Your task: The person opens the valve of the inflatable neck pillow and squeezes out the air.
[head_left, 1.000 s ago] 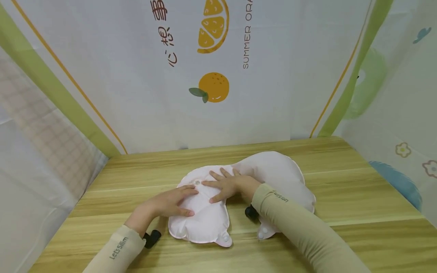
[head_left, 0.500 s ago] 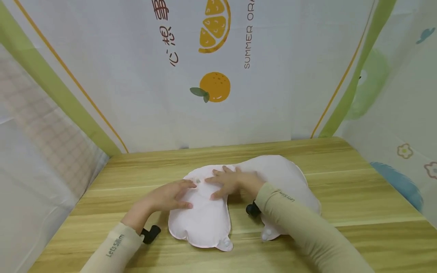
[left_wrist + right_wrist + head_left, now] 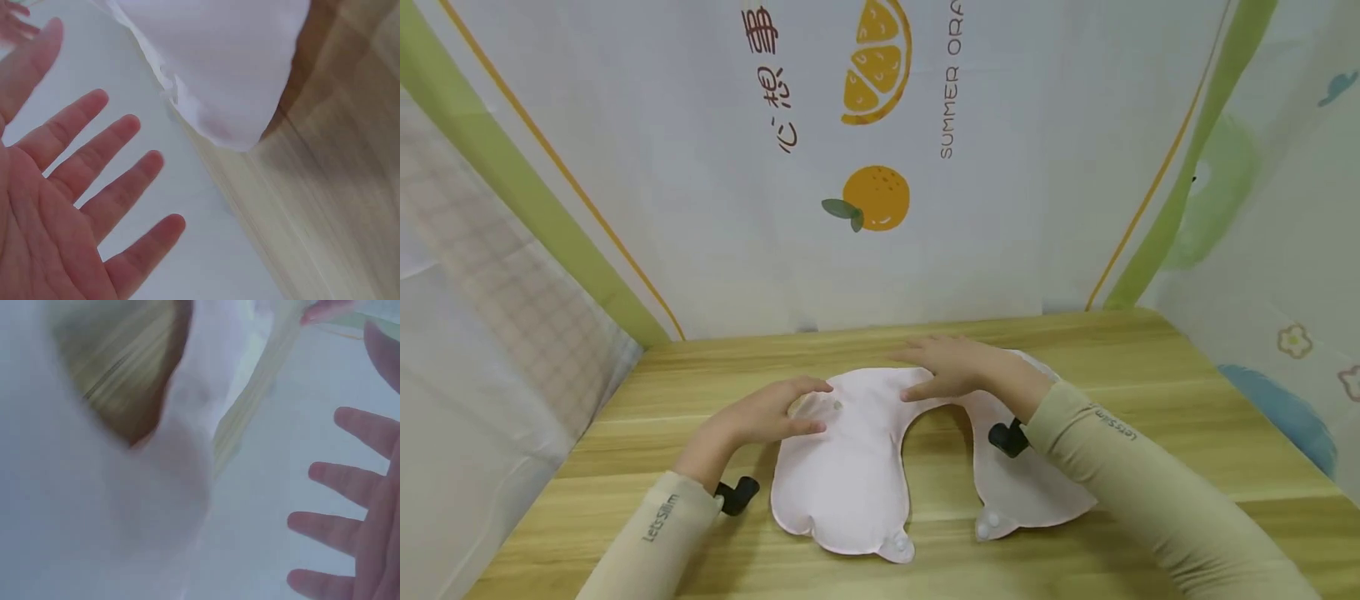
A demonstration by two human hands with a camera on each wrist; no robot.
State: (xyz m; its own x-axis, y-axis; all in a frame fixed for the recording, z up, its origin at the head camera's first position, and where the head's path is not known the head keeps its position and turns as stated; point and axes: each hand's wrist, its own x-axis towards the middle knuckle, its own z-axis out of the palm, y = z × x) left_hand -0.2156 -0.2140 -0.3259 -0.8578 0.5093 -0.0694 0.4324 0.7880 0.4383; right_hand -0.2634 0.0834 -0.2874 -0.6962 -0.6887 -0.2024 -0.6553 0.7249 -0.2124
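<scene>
A pale pink inflatable U-shaped neck pillow (image 3: pixel 850 467) lies on the wooden table, its two ends toward me. Snap buttons (image 3: pixel 895 546) sit on the tab at its left end. Near the upper left edge is a small clear valve (image 3: pixel 169 84). My left hand (image 3: pixel 767 414) is raised beside that edge, fingers apart in the left wrist view and holding nothing. Over the top curve hovers my right hand (image 3: pixel 962 367), its fingers spread and off the fabric in the right wrist view. The right forearm hides part of the pillow's right half.
Bare wooden tabletop (image 3: pixel 647 392) surrounds the pillow. A white curtain printed with an orange (image 3: pixel 876 198) hangs behind the far edge. More cloth hangs at left and right. Black wrist cameras (image 3: pixel 737 496) stick out under both wrists.
Both hands have lifted from the pillow's left half. The right hand has moved right and away from me, toward the top curve. The left hand has shifted slightly up and left.
</scene>
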